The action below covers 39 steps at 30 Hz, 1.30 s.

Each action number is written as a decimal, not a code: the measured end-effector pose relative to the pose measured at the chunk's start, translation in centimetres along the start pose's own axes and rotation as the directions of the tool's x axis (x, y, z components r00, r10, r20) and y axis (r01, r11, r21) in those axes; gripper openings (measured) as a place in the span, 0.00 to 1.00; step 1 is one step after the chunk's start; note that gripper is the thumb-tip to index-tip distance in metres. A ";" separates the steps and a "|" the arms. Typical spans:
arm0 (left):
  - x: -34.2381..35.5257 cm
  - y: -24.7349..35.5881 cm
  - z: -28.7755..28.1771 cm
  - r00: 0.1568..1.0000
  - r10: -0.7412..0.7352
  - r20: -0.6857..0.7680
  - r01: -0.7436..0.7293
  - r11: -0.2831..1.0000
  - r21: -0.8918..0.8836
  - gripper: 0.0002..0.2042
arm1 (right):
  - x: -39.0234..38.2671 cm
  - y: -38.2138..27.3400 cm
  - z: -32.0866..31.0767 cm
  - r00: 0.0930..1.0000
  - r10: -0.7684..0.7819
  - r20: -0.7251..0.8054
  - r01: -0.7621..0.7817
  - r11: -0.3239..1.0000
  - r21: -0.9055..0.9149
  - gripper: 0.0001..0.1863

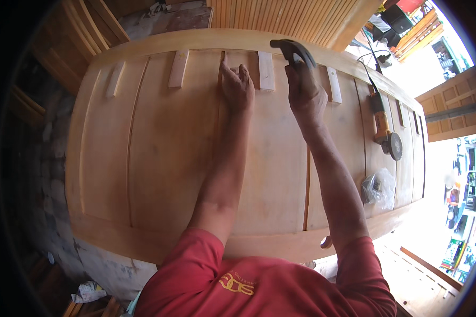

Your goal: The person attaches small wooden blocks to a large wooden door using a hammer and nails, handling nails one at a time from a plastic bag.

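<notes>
A large pale wooden panel [174, 137] with long grooves lies in front of me. Near its far edge is my left hand [238, 89], fingers apart, the index finger stretched toward the top of a dark groove; no object shows in it. My right hand [305, 98] is wrapped around the handle of a claw hammer [292, 50], whose dark metal head is raised above the panel's far edge. Between my hands lies a short pale wood strip [266, 71]. Another strip [179, 68] is left of my left hand, and one more [333, 84] is right of the hammer.
On the panel's right side rest a yellow angle grinder [381, 119] with a cord and a clear plastic bag [379, 189] with something dark inside. Slatted wood [280, 21] stands beyond the far edge. Boards [84, 26] lean at the far left.
</notes>
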State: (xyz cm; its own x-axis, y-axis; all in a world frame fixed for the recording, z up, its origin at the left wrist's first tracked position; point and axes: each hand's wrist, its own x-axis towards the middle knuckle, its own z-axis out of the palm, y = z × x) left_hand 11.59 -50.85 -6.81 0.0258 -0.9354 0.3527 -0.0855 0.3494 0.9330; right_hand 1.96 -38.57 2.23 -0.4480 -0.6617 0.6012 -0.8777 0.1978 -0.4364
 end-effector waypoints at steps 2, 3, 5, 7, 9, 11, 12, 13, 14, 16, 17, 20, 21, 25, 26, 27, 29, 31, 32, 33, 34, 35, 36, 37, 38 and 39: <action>0.2 -0.4 0.2 1.000 -0.005 -0.027 0.004 0.999 -0.033 0.26 | -1.0 0.7 0.7 0.992 0.029 0.120 -0.017 0.995 -0.099 0.17; 0.1 -0.5 0.3 1.000 -0.001 -0.022 -0.001 0.998 -0.058 0.26 | -1.5 1.1 0.8 0.941 0.108 0.321 -0.021 0.965 -0.262 0.16; 0.0 -0.7 0.5 1.000 0.008 -0.012 -0.009 0.994 -0.109 0.26 | -0.3 2.3 1.6 0.897 0.179 0.403 -0.036 0.941 -0.337 0.17; 0.1 -0.5 0.1 1.000 0.003 -0.016 -0.004 0.998 -0.059 0.26 | 0.3 0.9 0.6 0.967 0.081 0.241 -0.037 0.982 -0.185 0.18; 0.1 -0.3 0.1 0.999 0.005 -0.038 -0.007 1.000 -0.030 0.26 | -0.1 0.1 0.5 0.999 -0.002 0.054 0.004 1.000 -0.026 0.19; 0.2 -0.1 0.4 0.997 0.018 -0.077 -0.019 1.000 -0.019 0.25 | -1.3 1.0 1.2 0.989 0.047 0.139 -0.030 0.992 -0.122 0.19; 0.0 -0.1 0.5 0.998 -0.002 -0.061 -0.001 0.999 -0.047 0.25 | -1.8 2.0 1.5 0.940 0.130 0.314 -0.029 0.951 -0.307 0.20; 0.0 -0.1 0.6 0.999 -0.016 -0.046 0.012 0.997 -0.076 0.25 | -1.2 2.8 1.6 0.939 0.144 0.314 -0.051 0.957 -0.285 0.19; 0.1 -0.1 0.7 0.999 -0.030 -0.029 0.026 0.994 -0.104 0.25 | -0.5 3.5 1.7 0.937 0.158 0.313 -0.074 0.962 -0.263 0.19; 0.1 -0.4 0.6 0.999 0.000 -0.043 -0.002 0.999 -0.048 0.25 | 0.2 2.0 0.9 0.952 0.159 0.262 -0.116 0.978 -0.172 0.21; 0.3 -0.8 0.3 0.998 0.013 -0.054 -0.014 1.000 -0.017 0.25 | -0.2 1.3 1.1 0.975 0.118 0.187 -0.098 0.989 -0.112 0.21; 0.6 -1.8 0.6 0.993 0.069 -0.101 -0.067 0.998 0.020 0.25 | -1.4 1.5 1.5 0.966 0.087 0.244 -0.047 0.985 -0.164 0.21; 0.5 -1.4 0.8 0.997 0.037 -0.071 -0.039 0.999 -0.018 0.25 | -1.2 1.8 1.6 0.887 0.153 0.436 -0.007 0.948 -0.318 0.21; 0.3 -1.1 0.4 0.999 0.011 -0.041 -0.013 0.999 -0.046 0.25 | 0.5 1.3 1.3 0.959 0.079 0.273 -0.032 0.985 -0.171 0.21; 0.5 -1.3 0.2 0.998 0.027 -0.056 -0.029 0.999 -0.024 0.25 | 0.2 0.3 1.3 0.990 0.050 0.132 -0.044 0.998 -0.048 0.20; 0.3 -1.1 0.4 0.997 0.038 -0.062 -0.038 0.999 -0.013 0.25 | -0.4 0.7 1.4 0.974 0.080 0.211 -0.052 0.989 -0.136 0.20; 0.2 -0.4 0.6 0.995 0.065 -0.080 -0.065 0.998 0.009 0.25 | -1.8 2.3 2.1 0.924 0.151 0.352 -0.041 0.953 -0.301 0.20; 0.4 -0.3 0.3 0.999 -0.015 -0.049 0.013 0.999 -0.041 0.25 | -0.9 2.1 2.2 0.937 0.137 0.320 -0.054 0.965 -0.257 0.20; 0.4 -0.2 0.2 0.998 -0.054 -0.031 0.052 0.996 -0.065 0.25 | -0.5 2.2 2.0 0.946 0.135 0.296 -0.075 0.976 -0.206 0.20; 0.3 -0.1 0.2 0.998 -0.040 -0.038 0.038 0.998 -0.045 0.26 | -0.2 2.0 1.8 0.952 0.138 0.272 -0.096 0.983 -0.159 0.20; 0.2 0.1 0.3 0.999 -0.026 -0.043 0.025 0.999 -0.024 0.26 | -0.4 2.0 1.9 0.947 0.158 0.279 -0.105 0.975 -0.194 0.20; 0.2 0.3 0.5 0.999 -0.011 -0.046 0.011 1.000 -0.005 0.26 | -0.8 2.0 1.9 0.942 0.180 0.284 -0.115 0.967 -0.229 0.20; 0.3 -0.2 0.3 0.997 0.027 -0.065 -0.026 1.000 0.016 0.26 | -1.2 1.6 2.0 0.936 0.194 0.294 -0.119 0.960 -0.255 0.20; 0.6 -0.8 0.4 0.995 0.072 -0.075 -0.070 0.997 0.028 0.26 | -1.7 2.1 1.7 0.924 0.225 0.308 -0.153 0.958 -0.241 0.20; 0.8 -1.4 0.5 0.990 0.118 -0.083 -0.115 0.993 0.040 0.26 | -2.1 2.8 1.2 0.912 0.256 0.321 -0.189 0.955 -0.227 0.20; 1.3 -1.4 1.1 0.990 0.119 -0.073 -0.118 0.993 0.021 0.26 | -1.8 3.6 0.6 0.903 0.278 0.328 -0.217 0.953 -0.211 0.21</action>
State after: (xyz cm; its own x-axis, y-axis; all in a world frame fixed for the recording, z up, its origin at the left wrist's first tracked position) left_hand 10.67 -52.64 -7.71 0.0879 -0.8808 0.4653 -0.1091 0.4558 0.8834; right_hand -0.29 -37.08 -0.82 -0.5926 -0.7799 0.2016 -0.7754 0.4845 -0.4050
